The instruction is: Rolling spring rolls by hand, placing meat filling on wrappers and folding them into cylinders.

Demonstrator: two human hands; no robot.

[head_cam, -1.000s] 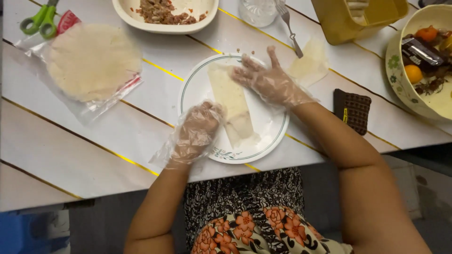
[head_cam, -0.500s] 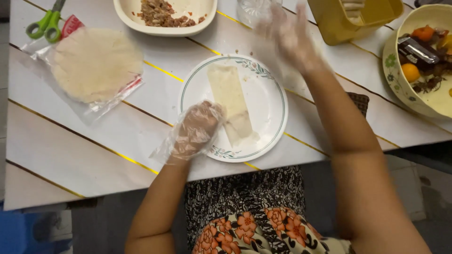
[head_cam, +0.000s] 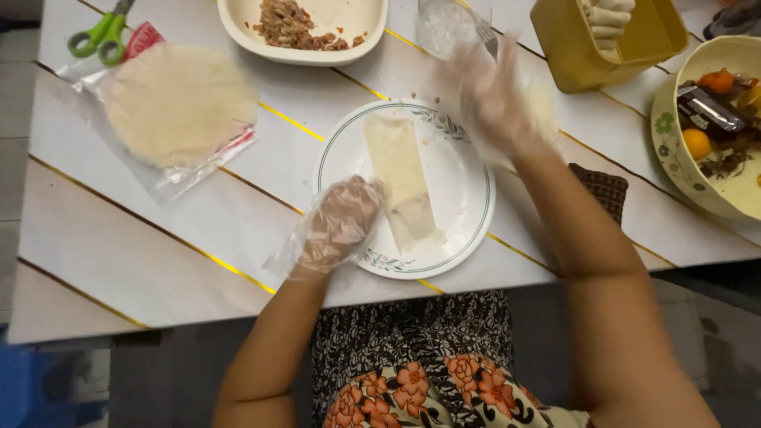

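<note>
The left hand (head_cam: pixel 341 223), in a clear plastic glove, rests with fingers loosely curled against the pale folded wrapper roll (head_cam: pixel 401 181), not clamped on it. The roll lies lengthwise on the round white plate with a green rim (head_cam: pixel 468 206). The right hand (head_cam: pixel 491 99), gloved and blurred, hovers with fingers spread at the plate's one o'clock, holding nothing.

At eleven o'clock, a cream oval dish (head_cam: pixel 305 28) holds minced filling. At two, a yellow tub (head_cam: pixel 606 36) holds finished rolls. At ten, round wrappers lie on a clear bag (head_cam: pixel 178 107). The plate sits near the white bench (head_cam: pixel 127 254) edge; bare room lies at eight o'clock.
</note>
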